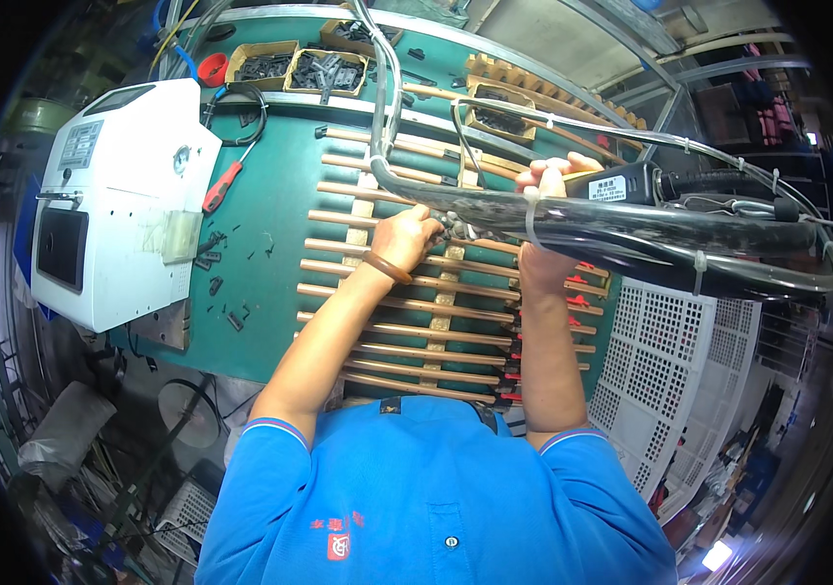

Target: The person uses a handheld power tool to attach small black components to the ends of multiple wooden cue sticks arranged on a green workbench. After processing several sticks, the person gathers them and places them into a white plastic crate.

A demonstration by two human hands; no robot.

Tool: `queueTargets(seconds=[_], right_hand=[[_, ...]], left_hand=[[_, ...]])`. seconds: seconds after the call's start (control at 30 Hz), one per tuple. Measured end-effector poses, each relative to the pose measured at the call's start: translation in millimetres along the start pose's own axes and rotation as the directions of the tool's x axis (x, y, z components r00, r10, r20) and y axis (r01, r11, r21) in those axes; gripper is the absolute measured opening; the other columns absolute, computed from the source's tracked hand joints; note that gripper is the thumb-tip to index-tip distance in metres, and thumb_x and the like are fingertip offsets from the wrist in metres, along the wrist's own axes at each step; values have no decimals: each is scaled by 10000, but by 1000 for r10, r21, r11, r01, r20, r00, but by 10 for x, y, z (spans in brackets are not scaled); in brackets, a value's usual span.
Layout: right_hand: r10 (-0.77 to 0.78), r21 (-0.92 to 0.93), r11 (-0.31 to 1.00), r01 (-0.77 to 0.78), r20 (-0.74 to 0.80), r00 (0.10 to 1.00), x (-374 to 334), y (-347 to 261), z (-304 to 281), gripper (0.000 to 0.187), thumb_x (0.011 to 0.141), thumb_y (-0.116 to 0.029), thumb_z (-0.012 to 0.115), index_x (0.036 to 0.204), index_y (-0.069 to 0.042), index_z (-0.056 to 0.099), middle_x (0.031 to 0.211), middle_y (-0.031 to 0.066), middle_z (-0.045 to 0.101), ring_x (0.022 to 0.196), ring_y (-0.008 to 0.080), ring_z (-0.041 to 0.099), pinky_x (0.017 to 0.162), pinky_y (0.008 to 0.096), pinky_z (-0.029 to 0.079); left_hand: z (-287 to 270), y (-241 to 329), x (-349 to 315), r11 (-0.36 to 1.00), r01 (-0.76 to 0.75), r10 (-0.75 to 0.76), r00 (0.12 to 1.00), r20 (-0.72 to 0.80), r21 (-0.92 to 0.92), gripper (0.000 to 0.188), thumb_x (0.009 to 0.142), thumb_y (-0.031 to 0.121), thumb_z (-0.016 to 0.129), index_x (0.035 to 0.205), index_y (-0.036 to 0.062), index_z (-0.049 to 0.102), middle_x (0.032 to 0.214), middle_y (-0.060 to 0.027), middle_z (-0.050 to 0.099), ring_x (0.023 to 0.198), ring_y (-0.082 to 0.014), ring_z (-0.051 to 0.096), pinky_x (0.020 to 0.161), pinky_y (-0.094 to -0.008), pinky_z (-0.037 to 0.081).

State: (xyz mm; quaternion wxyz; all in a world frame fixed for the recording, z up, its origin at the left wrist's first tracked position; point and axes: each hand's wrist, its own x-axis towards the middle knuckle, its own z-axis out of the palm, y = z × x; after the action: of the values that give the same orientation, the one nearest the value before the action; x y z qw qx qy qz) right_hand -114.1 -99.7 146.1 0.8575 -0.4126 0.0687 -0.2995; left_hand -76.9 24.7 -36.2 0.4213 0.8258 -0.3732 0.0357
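Two hands of mine meet over a row of brown rods on a green bench.

My left hand point(403, 244), a brown band point(387, 268) round its wrist, bends its fingers close together near the middle of an upper rod; I cannot tell what they grip, as the tips are partly hidden. My right hand point(554, 175) has its fingers wrapped around a black tool point(636, 185), with a dark hose point(446, 203) passing in front. The rods point(407, 330) lie side by side across wooden strips, some with red clips point(577, 300) near their right ends. Left of them on the bench point(246, 341) are a red-handled screwdriver point(222, 187) and a white machine point(129, 195).
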Motion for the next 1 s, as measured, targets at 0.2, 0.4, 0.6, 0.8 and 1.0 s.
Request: queueTargets(seconds=[0.2, 0.4, 0.6, 0.8, 1.0], right_hand=[[-110, -278, 954, 115, 34, 993, -48, -5, 40, 250, 883, 14, 537, 1115, -62, 487, 898, 74, 562, 747, 144, 589, 653, 270, 487], [-129, -326, 938, 118, -12, 992, -61, -5, 87, 248, 884, 19, 533, 1117, -49, 482, 897, 71, 558, 754, 136, 594, 653, 255, 500], [-78, -226, 971, 79, 16, 997, -41, 54, -41, 252, 885, 14, 536, 1121, -49, 476, 900, 68, 550, 765, 130, 586, 669, 248, 515], [-52, -383, 921, 78, 78, 996, -86, 83, 42, 285, 883, 28, 540, 1132, -90, 469, 903, 75, 555, 776, 137, 573, 718, 257, 504], [-39, -284, 957, 64, 92, 995, -139, 112, 130, 268, 880, 51, 533, 1104, -89, 486, 906, 64, 556, 790, 126, 577, 751, 262, 520]], left_hand=[[30, -1, -11, 999, 42, -42, 999, 15, -24, 161, 682, 94, 681, 840, 112, 658, 845, -63, 619, 787, -272, 618, 638, -376, 513], [120, -106, -26, 993, 44, -41, 999, 36, -110, 160, 685, 93, 680, 843, 111, 659, 847, -65, 620, 795, -271, 620, 648, -375, 517], [127, -117, -52, 1000, -1, 1, 999, 44, -8, 143, 681, 103, 680, 822, 106, 654, 788, -78, 622, 775, -283, 621, 649, -383, 519], [-24, 27, 24, 998, 67, -65, 995, 82, -22, 124, 688, 95, 647, 809, 72, 628, 791, -157, 628, 777, -357, 606, 674, -447, 493], [473, -335, -188, 933, 226, -219, 974, 59, -281, 162, 736, 132, 613, 883, 67, 634, 857, -185, 637, 866, -382, 596, 729, -464, 480]])
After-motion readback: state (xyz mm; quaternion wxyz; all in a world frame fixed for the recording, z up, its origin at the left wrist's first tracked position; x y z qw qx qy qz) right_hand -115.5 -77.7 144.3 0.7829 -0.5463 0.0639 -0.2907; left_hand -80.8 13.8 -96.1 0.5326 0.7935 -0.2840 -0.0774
